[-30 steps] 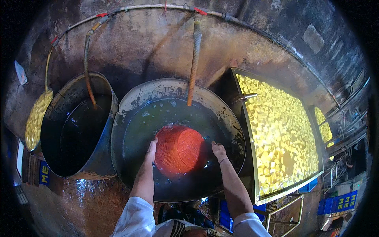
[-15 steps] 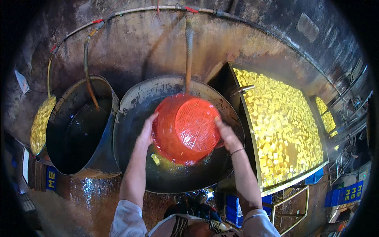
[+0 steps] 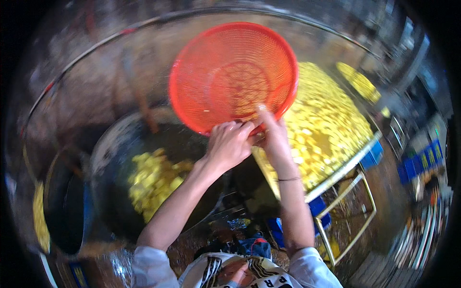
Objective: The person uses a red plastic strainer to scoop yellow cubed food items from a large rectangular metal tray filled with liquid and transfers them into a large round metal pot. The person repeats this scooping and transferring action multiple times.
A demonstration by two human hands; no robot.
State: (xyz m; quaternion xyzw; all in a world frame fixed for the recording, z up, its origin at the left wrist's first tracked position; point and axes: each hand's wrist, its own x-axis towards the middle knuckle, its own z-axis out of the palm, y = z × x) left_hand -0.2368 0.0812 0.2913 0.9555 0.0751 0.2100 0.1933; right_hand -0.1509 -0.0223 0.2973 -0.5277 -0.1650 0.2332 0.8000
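Note:
A red plastic colander (image 3: pixel 211 72) is tipped up in front of me, its inside facing me with only a few small bits on its mesh. My left hand (image 3: pixel 231 144) and my right hand (image 3: pixel 272 132) sit close together at its near rim, both closed on it. Below and to the left, a pile of yellow cubes (image 3: pixel 153 185) lies in the dark liquid of a wide round vat (image 3: pixel 103 158). Just beyond my right hand stands a rectangular tank (image 3: pixel 331 189) full of floating yellow cubes (image 3: pixel 326 129). The picture is smeared by motion.
A second dark vat (image 3: pixel 67 211) stands at the left, with more yellow stuff (image 3: pixel 41 216) beside it. A hose (image 3: pixel 129 31) runs along the stained wall. Blue crates (image 3: pixel 317 213) and a pale metal frame (image 3: pixel 348 218) are at the right, below the tank.
The colander went from upside down over the vat to tipped up, higher and to the right. Yellow cubes now lie in the vat. Both hands came together at the rim, and the view swung right.

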